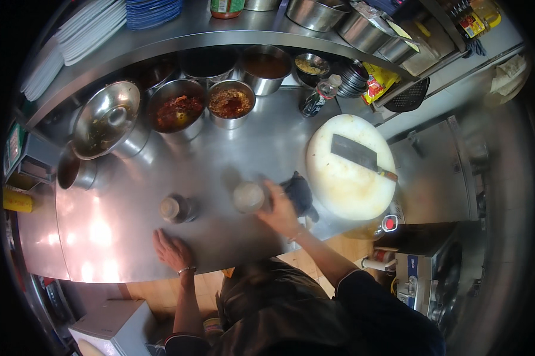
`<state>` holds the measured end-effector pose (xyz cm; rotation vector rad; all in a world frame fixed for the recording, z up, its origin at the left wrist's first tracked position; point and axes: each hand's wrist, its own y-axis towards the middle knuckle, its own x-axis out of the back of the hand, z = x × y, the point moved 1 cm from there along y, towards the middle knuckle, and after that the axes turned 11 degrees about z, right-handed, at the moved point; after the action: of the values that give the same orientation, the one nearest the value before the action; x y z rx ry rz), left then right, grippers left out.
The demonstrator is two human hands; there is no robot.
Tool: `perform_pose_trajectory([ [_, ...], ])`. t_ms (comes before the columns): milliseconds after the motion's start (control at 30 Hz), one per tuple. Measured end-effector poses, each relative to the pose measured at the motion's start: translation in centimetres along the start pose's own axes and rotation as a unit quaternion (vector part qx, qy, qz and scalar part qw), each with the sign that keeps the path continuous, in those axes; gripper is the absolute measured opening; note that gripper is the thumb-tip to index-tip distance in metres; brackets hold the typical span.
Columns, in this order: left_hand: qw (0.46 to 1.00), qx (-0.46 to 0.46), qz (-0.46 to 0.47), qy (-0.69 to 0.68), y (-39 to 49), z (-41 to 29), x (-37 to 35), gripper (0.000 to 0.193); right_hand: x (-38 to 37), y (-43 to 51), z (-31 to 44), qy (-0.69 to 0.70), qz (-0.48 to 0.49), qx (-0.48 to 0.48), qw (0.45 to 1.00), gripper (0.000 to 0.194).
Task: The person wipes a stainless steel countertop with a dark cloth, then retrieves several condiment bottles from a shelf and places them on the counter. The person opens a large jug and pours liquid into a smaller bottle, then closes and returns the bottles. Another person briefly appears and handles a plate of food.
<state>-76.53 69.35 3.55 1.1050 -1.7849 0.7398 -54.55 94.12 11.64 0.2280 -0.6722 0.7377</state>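
Note:
My right hand [278, 211] grips a small round container [248, 197] with a pale top, blurred above the steel counter [231, 160]. Its contents cannot be made out. Resting on the counter near its front edge, my left hand [173, 251] holds nothing. Just beyond those fingers stands a small jar [173, 208] with a pale round lid. A crumpled dark cloth [298, 193] lies right beside my right hand. Farther right, a cleaver [354, 151] lies flat on a thick round white cutting board [349, 191].
Along the back stand a pot of red chilli sauce [178, 111], a smaller pot of chilli flakes [231, 102], a tilted steel bowl [109, 118] and a dark-labelled bottle [320, 95]. A steel shelf [196, 40] overhangs them. An oil jug [388, 224] stands below the board.

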Motion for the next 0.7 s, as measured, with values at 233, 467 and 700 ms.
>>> perform_pose_trajectory([
  [233,0.989,0.052,0.036,0.132,-0.1,-1.2,-0.6,0.051,18.0,13.8,-8.6,0.019,-0.269,-0.046,0.962,0.099],
  [467,0.947,0.147,0.153,0.239,0.2,-0.9,-0.6,0.056,21.3,27.4,-15.9,0.12,-0.307,-0.007,0.944,0.074],
  [700,0.948,0.139,0.158,0.237,0.1,-1.3,-0.2,0.051,24.8,25.0,-11.4,0.255,-0.198,0.008,0.947,0.046],
])
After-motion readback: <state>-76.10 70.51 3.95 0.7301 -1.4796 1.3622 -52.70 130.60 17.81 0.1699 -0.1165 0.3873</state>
